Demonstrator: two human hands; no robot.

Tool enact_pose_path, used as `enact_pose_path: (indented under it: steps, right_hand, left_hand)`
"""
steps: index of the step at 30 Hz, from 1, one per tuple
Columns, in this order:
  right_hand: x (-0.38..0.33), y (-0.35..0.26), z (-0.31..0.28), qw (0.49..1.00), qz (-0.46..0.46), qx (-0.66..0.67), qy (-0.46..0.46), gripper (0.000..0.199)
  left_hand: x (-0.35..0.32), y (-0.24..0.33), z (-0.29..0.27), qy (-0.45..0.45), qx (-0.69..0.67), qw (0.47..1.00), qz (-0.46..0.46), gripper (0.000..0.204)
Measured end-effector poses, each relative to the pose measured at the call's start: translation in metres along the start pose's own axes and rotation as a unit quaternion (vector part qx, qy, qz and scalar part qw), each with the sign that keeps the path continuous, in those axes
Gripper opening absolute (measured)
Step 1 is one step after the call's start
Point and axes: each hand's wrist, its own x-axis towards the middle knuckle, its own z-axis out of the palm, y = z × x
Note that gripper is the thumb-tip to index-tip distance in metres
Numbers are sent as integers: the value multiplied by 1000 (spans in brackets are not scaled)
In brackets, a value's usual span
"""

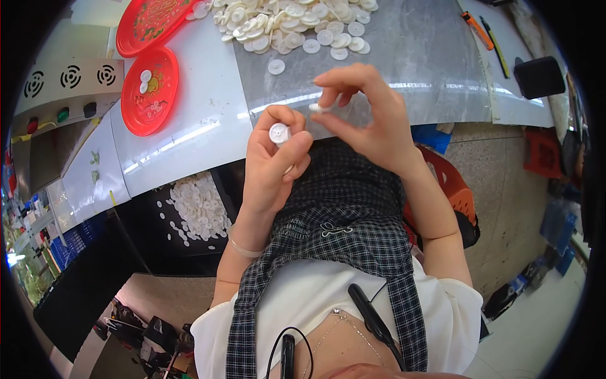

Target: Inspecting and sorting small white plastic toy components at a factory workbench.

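Observation:
My left hand [266, 165] is closed around a white round plastic piece [278, 132], its ridged disc end facing up between thumb and curled fingers. How far the piece reaches down inside the fist is hidden. Just to the right, my right hand [377, 123] pinches a small white plastic part [316, 108] between thumb and index finger, apart from the left hand. Both hands are above the table's near edge. Beyond them lies a heap of white plastic discs [297, 28], with a single loose disc [276, 67] on the nearer side of it.
Two red plates stand at the left; the nearer red plate [165, 114] bears white pieces. A black tray [170, 252] below the table edge holds many small white parts. A machine with buttons [76, 76] stands far left. An orange cutter [478, 30] lies at the far right.

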Motion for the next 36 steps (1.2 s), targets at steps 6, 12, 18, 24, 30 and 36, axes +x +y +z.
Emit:
enact_pose_path:
  steps: [6, 12, 18, 24, 30, 36]
  right_hand:
    - [-2, -9, 6, 985, -170, 13, -27, 50]
    - [18, 13, 11, 979, -115, -154, -73, 50]
    - [18, 19, 24, 953, -124, -254, -110, 40]
    - [7, 22, 5, 967, -107, -215, -83, 22]
    - [1, 19, 3, 992, -6, -129, 0, 19]
    - [-2, -17, -2, 998, 60, 8, -16, 28]
  left_hand:
    - [-2, 2, 10, 76, 141, 987, 7, 34]
    - [-5, 7, 6, 78, 175, 979, 64, 33]
    - [-6, 9, 3, 90, 200, 973, 71, 34]
    - [0, 14, 11, 90, 74, 993, 26, 29]
    - [5, 6, -1, -9, 24, 1000, 4, 18]
    - [5, -2, 18, 43, 77, 994, -59, 36]
